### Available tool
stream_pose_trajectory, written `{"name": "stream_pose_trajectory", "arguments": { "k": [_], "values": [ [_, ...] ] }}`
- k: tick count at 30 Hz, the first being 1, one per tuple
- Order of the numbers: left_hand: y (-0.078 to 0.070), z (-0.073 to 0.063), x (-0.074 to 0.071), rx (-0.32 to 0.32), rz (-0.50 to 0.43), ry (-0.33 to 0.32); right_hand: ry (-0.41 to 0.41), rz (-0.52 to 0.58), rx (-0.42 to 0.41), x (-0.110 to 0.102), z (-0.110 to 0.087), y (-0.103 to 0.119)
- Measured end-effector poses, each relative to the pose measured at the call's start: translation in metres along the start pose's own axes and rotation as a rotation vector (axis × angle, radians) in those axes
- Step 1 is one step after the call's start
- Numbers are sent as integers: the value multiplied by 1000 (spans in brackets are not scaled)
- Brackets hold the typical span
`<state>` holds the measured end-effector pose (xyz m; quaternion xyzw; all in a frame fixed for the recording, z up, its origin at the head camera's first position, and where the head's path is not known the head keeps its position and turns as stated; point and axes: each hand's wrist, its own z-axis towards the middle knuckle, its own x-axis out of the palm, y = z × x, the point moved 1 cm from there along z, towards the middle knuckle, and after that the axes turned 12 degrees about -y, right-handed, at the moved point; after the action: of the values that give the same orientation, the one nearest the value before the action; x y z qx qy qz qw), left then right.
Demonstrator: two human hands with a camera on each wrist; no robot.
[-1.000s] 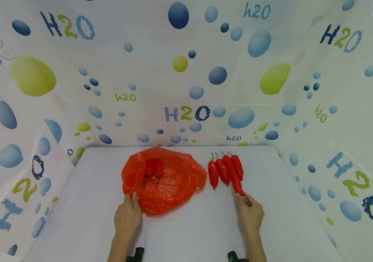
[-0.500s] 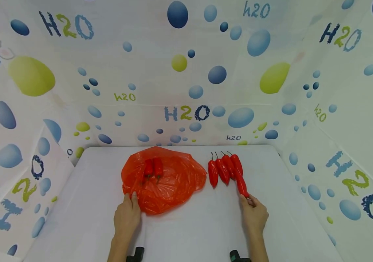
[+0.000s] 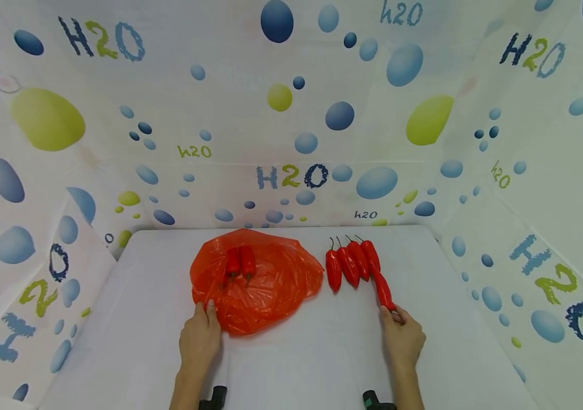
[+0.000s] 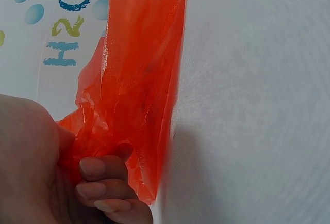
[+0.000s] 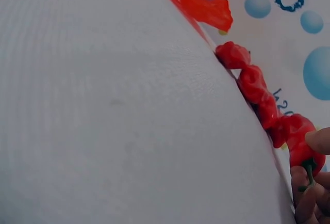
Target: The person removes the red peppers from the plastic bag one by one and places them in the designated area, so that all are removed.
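My left hand point(image 3: 200, 339) pinches the near left edge of a crumpled red plastic bag point(image 3: 271, 296); its fingers curl into the film in the left wrist view. Inside the bag's mouth two red chili peppers point(image 3: 247, 262) show, stems toward me. At the right, my right hand point(image 3: 404, 336) pinches a red chili pepper point(image 3: 384, 290) by its stem end, thumb on its skin and green stem point(image 5: 308, 167) between the fingers. The held pepper's far tip reaches the rightmost of several chili peppers point(image 3: 349, 266) lying in a row, stems pointing away.
A white-covered table point(image 3: 302, 364) lies under everything. Behind and beside it rise white curtain walls point(image 3: 291, 131) printed with blue and green drops. Dark wrist-camera mounts point(image 3: 376, 400) show at the bottom edge. The pepper row sits just right of the bag.
My right hand has slid rightward with its chili pepper, which overlapped the row before and now lies at the rightmost pepper's near end. The left hand and bag have stayed put.
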<state>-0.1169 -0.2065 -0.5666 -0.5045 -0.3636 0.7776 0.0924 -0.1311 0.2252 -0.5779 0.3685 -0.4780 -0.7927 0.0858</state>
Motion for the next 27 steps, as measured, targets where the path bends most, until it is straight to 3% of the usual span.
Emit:
{"name": "stream_pose_trajectory", "arguments": {
  "k": [27],
  "values": [
    [-4, -1, -3, -8, 3, 18, -29, -58, -36, -1, 1, -4]
  ]
}}
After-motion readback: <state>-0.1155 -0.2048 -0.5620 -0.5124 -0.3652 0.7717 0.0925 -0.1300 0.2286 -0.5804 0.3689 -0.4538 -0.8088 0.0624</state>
